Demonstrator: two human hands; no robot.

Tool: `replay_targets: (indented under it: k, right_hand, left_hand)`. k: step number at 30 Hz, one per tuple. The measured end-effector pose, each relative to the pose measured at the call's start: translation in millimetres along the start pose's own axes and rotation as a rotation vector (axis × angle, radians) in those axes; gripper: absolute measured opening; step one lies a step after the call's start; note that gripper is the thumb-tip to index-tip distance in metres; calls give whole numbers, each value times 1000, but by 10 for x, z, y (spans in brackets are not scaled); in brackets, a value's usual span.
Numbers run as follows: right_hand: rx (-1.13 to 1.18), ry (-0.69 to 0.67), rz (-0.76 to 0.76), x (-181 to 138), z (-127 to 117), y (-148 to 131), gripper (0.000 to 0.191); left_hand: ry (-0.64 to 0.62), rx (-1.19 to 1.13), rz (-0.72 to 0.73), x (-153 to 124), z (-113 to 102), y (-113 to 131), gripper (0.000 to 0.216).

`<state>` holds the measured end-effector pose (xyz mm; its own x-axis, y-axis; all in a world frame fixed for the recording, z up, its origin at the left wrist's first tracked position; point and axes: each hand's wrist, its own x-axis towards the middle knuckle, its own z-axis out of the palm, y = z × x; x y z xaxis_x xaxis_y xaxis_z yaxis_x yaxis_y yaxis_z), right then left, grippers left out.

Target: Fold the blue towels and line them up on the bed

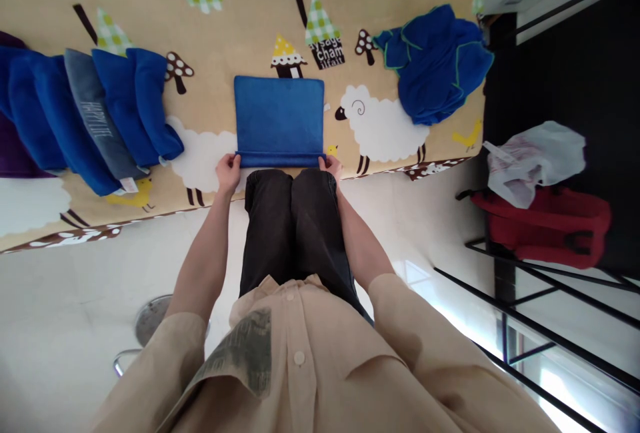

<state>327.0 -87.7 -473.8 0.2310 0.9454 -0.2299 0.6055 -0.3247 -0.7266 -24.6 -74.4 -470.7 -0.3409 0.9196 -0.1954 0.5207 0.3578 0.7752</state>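
While the bottom of the frame is filled by a beige shirt (300,380), with dark trousers (290,233) above it, a blue cloth (280,113) is held near the center of the frame, spread flat on a patterned tablecloth (270,13). Its lower edge has been turned into a narrow band; whether it is rolled or folded cannot be told. Both ends of this band are pinched closely between thumb and fingers, the left end by the left hand (229,172), the right end by the right hand (331,168). At the left of the frame, folded blue cloths (55,110) are laid overlapping in a slanted row, with a gray cloth (97,113) marked by pale lettering set among them and a purple cloth (17,153) partly covered at the frame's edge. At the upper right, a crumpled blue cloth (435,73) edged in green is left in a loose heap. Beyond the table, at the right of the frame, a red bag (555,223) is partly hidden by a white plastic bag (543,153).
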Motion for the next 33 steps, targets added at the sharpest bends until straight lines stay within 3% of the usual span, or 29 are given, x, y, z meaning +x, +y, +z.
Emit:
replay_targets:
  k: [3, 11, 14, 19, 23, 26, 29, 33]
  right_hand:
    - [-4, 88, 68, -23, 38, -9, 39]
    - [-24, 101, 57, 16, 57, -26, 32]
    - [-26, 131, 59, -12, 21, -25, 36]
    - [-173, 194, -145, -322, -204, 20, 47]
    - [-335, 3, -401, -534, -394, -11, 48]
    - [-401, -193, -502, -446, -445, -133, 51]
    - [-479, -352, -499, -223, -438, -272, 54]
    - [-564, -450, -460, 50, -374, -344, 58]
  left_hand:
    - [7, 3, 3, -1, 6, 7, 40]
    - [22, 11, -56, 16, 70, 19, 32]
    - [60, -32, -52, -19, 31, 31, 40]
    - [46, 36, 153, -227, -212, 79, 53]
    - [-204, 226, 472, -387, -387, 132, 49]
    - [-421, 305, 607, -385, -380, 197, 57]
    - [-480, 366, 577, -303, -274, 272, 65]
    - [-435, 406, 482, -152, -89, 311, 64]
